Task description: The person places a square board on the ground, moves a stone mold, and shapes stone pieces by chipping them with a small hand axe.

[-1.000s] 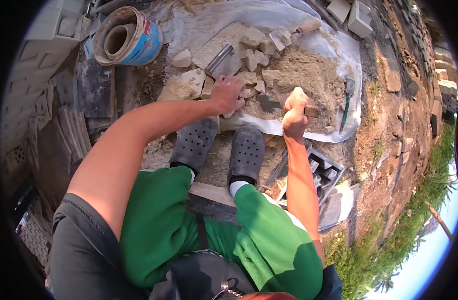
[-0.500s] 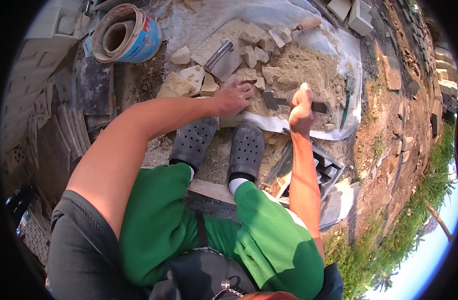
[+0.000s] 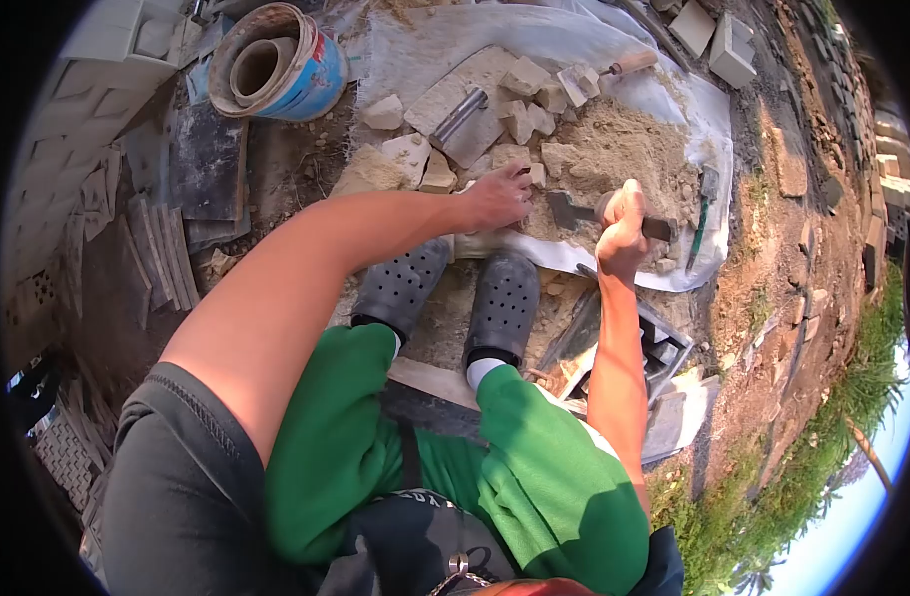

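Observation:
My right hand [image 3: 624, 228] is wrapped round a mason's hammer [image 3: 564, 211], its head held roughly level over the sandy rubble [image 3: 624, 139]. One end of the head is flat and blade-like, the other blocky. To the left of the hammer, my left hand [image 3: 499, 197] is closed with its fingers curled down by the sheet's near edge; whatever lies under the fingers is hidden. Broken pale stones [image 3: 438, 174] lie beside it. A metal cylinder [image 3: 461, 117] rests on a flat stone slab [image 3: 485, 74] beyond.
A wooden-handled tool [image 3: 633, 62] and a green-handled tool [image 3: 701, 223] lie on the white sheet [image 3: 708, 119]. A blue bucket [image 3: 316, 84] stands at the upper left. Near my dark clogs [image 3: 501, 303] sits a dark frame [image 3: 658, 343]. Pale blocks [image 3: 731, 55] are at the upper right.
The whole view has shifted, so the scene sits farther right and slightly lower on the right side. My left hand has moved a little right toward the hammer; my right hand keeps its grip.

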`<state>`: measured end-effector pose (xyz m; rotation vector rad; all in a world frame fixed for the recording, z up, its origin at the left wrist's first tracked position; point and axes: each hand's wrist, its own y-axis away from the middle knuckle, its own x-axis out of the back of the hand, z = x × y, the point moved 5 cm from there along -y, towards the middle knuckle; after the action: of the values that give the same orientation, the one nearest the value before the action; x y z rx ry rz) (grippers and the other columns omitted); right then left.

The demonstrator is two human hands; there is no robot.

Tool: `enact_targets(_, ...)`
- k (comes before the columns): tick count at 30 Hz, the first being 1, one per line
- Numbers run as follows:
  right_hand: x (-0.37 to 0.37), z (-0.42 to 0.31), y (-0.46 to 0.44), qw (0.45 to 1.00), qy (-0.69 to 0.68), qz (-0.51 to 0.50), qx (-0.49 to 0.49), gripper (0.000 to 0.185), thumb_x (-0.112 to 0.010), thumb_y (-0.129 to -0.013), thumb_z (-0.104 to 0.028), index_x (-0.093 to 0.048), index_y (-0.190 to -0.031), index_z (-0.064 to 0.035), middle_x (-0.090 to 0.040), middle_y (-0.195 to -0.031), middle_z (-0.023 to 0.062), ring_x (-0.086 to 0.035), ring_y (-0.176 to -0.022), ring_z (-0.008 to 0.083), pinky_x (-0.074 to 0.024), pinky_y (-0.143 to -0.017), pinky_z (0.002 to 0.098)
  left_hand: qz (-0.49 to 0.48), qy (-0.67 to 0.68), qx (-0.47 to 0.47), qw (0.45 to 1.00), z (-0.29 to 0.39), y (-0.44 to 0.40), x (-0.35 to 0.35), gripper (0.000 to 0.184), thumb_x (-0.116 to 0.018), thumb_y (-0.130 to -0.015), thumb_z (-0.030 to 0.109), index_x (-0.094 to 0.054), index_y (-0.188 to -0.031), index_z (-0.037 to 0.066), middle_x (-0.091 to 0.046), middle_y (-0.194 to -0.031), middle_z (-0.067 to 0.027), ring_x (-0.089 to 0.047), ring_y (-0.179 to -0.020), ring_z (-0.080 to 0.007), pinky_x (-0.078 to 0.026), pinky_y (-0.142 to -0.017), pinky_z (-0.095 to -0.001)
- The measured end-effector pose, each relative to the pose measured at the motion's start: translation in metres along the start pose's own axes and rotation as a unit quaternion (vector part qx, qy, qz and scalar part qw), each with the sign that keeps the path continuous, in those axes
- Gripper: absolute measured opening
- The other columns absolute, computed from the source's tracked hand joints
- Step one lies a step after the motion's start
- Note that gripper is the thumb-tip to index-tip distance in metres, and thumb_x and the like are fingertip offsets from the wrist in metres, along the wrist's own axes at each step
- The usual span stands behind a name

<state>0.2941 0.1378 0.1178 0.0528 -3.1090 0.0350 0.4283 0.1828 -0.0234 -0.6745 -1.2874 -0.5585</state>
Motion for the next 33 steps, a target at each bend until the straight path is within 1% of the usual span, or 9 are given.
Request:
enact_targets(8, 0.002, -0.064, 0.005, 0.989, -0.144, 0.004, 0.036, 0.044, -0.052, -0.096, -0.018, -0.033, -0.057, -0.0099, -0.027, -0.052, -0.0032, -0.024, -0.045, 0.0090, -0.0209, -0.045, 0.0294, -0.007, -0.028, 0.015, 0.999, 0.004, -0.015, -0.014, 0.006, -0.059, -0.076, 0.014, -0.062, -0.072, 0.012, -0.063, -0.071, -0.0043, -0.058, -0.090, -0.0196, -0.029, -0.104, -0.0428)
enact_targets(11, 0.008, 0.004, 0.004, 0.998, 0.041, 0.039, 0.011, 0.042, -0.050, -0.094, -0.017, -0.033, -0.056, -0.0112, -0.028, -0.051, -0.0039, -0.025, -0.044, 0.0100, -0.0205, -0.044, 0.0302, -0.057, 0.040, 0.055, 0.996, -0.001, -0.016, -0.006, 0.005, -0.059, -0.075, 0.014, -0.061, -0.072, 0.012, -0.064, -0.073, -0.0059, -0.059, -0.090, -0.0207, -0.030, -0.103, -0.0433)
enact_targets(14, 0.016, 0.020, -0.009, 0.996, -0.051, 0.070, -0.029, 0.044, -0.051, -0.094, -0.017, -0.032, -0.055, -0.0123, -0.029, -0.050, -0.0040, -0.026, -0.043, 0.0090, -0.0202, -0.044, 0.0295, -0.067, 0.087, 0.074, 0.991, -0.004, -0.014, 0.002, 0.005, -0.061, -0.074, 0.014, -0.060, -0.071, 0.010, -0.066, -0.077, -0.0078, -0.059, -0.092, -0.0216, -0.031, -0.101, -0.0434)
enact_targets(15, 0.018, 0.017, -0.010, 0.990, -0.083, 0.082, -0.074, 0.044, -0.051, -0.094, -0.017, -0.031, -0.055, -0.0126, -0.029, -0.050, -0.0040, -0.026, -0.043, 0.0084, -0.0201, -0.044, 0.0292, -0.072, 0.101, 0.090, 0.988, -0.003, -0.012, -0.001, 0.005, -0.058, -0.076, 0.014, -0.063, -0.075, 0.011, -0.067, -0.081, -0.0071, -0.058, -0.096, -0.0221, -0.031, -0.101, -0.0437)
enact_targets(19, 0.025, -0.052, -0.018, 0.986, -0.158, 0.055, -0.011, 0.042, -0.048, -0.096, -0.015, -0.032, -0.057, -0.0119, -0.025, -0.050, -0.0037, -0.024, -0.042, 0.0089, -0.0194, -0.043, 0.0295, -0.007, 0.207, 0.145, 0.967, -0.002, -0.015, -0.001, 0.007, -0.061, -0.080, 0.018, -0.066, -0.080, 0.013, -0.066, -0.078, -0.0035, -0.058, -0.096, -0.0202, -0.032, -0.099, -0.0422)
enact_targets(22, 0.031, -0.092, -0.015, 0.983, -0.181, 0.029, 0.026, 0.043, -0.047, -0.097, -0.014, -0.031, -0.057, -0.0115, -0.024, -0.050, -0.0033, -0.025, -0.042, 0.0096, -0.0202, -0.044, 0.0297, -0.023, 0.169, 0.126, 0.977, -0.001, -0.013, 0.000, 0.013, -0.061, -0.083, 0.021, -0.069, -0.093, 0.017, -0.065, -0.086, -0.0018, -0.057, -0.098, -0.0200, -0.034, -0.098, -0.0405)
enact_targets(25, 0.037, -0.062, -0.012, 0.988, -0.151, 0.023, 0.011, 0.045, -0.047, -0.097, -0.014, -0.031, -0.056, -0.0111, -0.026, -0.050, -0.0032, -0.025, -0.044, 0.0095, -0.0216, -0.045, 0.0293, 0.009, 0.186, 0.120, 0.975, -0.005, -0.005, 0.004, 0.016, -0.055, -0.086, 0.019, -0.067, -0.096, 0.014, -0.063, -0.098, -0.0054, -0.055, -0.106, -0.0219, -0.034, -0.097, -0.0409)
enact_targets(29, 0.045, 0.015, -0.005, 0.997, -0.076, 0.035, 0.001, 0.045, -0.047, -0.098, -0.017, -0.032, -0.056, -0.0113, -0.027, -0.051, -0.0027, -0.024, -0.044, 0.0097, -0.0225, -0.046, 0.0291, -0.027, 0.208, 0.074, 0.975, 0.003, 0.007, 0.008, 0.018, -0.059, -0.085, 0.021, -0.065, -0.100, 0.011, -0.062, -0.097, -0.0074, -0.060, -0.096, -0.0261, -0.047, -0.085, -0.0397)
enact_targets(33, 0.040, -0.021, -0.011, 0.994, -0.099, 0.033, -0.010, 0.045, -0.046, -0.097, -0.018, -0.030, -0.056, -0.0127, -0.022, -0.049, -0.0031, -0.021, -0.041, 0.0101, -0.0213, -0.044, 0.0298, -0.136, 0.280, 0.145, 0.939, 0.016, 0.012, -0.008, 0.013, -0.056, -0.085, 0.016, -0.060, -0.092, 0.006, -0.060, -0.093, -0.0151, -0.065, -0.084, -0.0346, -0.053, -0.069, -0.0465)
